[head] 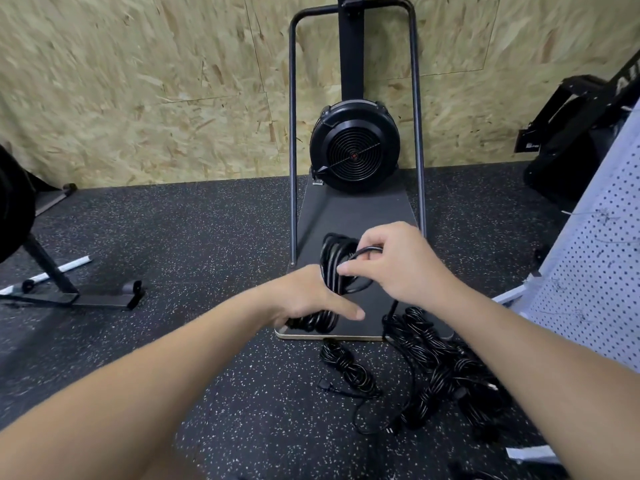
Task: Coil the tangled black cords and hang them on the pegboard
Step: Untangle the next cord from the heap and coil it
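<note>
Speckled floor (207, 237), upright coil (334, 263), both hands gripping

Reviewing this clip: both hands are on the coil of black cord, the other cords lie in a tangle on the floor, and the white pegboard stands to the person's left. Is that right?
Not quite. The head view shows the white pegboard on the person's right, not the left. The rest holds: the left hand and right hand are on the coil of black cord, and the other cords lie tangled on the floor.

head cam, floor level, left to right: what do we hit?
Black stand foot → left hand holding the cord coil → right hand pinching a cord loop → tangled cord pile → white pegboard.
</note>
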`<state>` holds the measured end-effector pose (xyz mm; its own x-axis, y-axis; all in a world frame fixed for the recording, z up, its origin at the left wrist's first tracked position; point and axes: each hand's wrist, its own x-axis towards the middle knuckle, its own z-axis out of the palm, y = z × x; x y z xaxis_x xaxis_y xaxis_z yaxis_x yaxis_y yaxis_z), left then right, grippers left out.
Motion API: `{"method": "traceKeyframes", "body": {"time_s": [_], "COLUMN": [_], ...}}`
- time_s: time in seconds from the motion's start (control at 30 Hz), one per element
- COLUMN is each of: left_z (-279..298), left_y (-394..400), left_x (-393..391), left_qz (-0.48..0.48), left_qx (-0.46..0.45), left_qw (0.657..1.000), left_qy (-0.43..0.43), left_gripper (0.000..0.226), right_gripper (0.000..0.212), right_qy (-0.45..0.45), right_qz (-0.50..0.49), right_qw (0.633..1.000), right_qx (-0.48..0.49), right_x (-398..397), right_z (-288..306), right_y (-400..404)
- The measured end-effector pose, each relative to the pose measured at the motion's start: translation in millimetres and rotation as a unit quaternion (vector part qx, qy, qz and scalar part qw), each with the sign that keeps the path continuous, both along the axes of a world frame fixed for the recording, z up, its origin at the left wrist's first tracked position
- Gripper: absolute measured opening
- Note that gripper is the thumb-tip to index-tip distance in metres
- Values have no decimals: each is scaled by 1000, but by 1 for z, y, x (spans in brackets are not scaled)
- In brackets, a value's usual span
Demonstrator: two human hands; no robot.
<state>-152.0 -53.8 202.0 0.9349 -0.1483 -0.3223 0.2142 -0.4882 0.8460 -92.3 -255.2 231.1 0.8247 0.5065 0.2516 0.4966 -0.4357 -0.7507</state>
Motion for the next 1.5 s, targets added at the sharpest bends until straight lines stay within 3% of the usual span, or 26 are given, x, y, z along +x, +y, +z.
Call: {"method": "traceKeyframes", "body": {"time_s": [0.1, 0.23, 0.33, 0.4, 0.53, 0.63, 0.8, 0.9, 1.03, 1.13, 1.17, 1.23, 1.3, 1.4, 1.5], "left_z": [-11, -9, -9, -13, -10, -5, -7, -8, -1, 6, 10, 14, 19, 20, 20], "left_y": [-16, -15, -8, -5, -10, -18, -31, -42, -46, -38, -37, -31, -26, -13, 1], "left_x": [-1, 2, 3, 5, 4, 2, -5, -8, -8, -4, -3, 1, 5, 14, 22], "left_qz": [68, 126, 152, 164, 167, 152, 93, 93, 138, 169, 180, 209, 233, 247, 289], "left_qx": [42, 0, -25, -37, -68, -109, -305, -267, -205, -199, -204, -226, -275, -367, -384], "left_qw": [995, 989, 985, 984, 983, 982, 948, 959, 968, 964, 961, 950, 932, 896, 875], "left_qy": [-58, -78, -76, -66, -37, -31, 20, 12, -36, -49, -50, -52, -46, -44, -51], "left_gripper": [19, 19, 16, 19, 19, 17, 28, 11, 8, 26, 30, 33, 33, 32, 30], "right_gripper": [35, 23, 10, 11, 12, 12, 12, 7, 13, 13, 22, 40, 44, 43, 23], "right_qy": [30, 159, 195, 182, 66, 71, 73, 56, 23, -19, -6, 64, 146, 256, 236], "right_qz": [-1, 29, 60, 35, -51, -71, -118, -115, -117, -148, -141, -84, 19, 156, 145], "right_qw": [998, 972, 965, 973, 993, 985, 974, 975, 974, 975, 980, 992, 988, 941, 944], "right_qx": [49, 172, 163, 139, 79, 139, 177, 180, 191, 165, 143, 64, -48, -156, -179], "right_x": [-7, 4, 9, 11, 14, 9, 5, 3, 8, 12, 14, 15, 14, 7, 9], "right_z": [1, 10, 7, 1, 2, 9, 10, 8, 1, -7, -13, -25, -40, -62, -69], "right_y": [9, -6, -11, -12, -12, -7, -1, 0, 0, -3, -3, -2, -1, -1, -3]}}
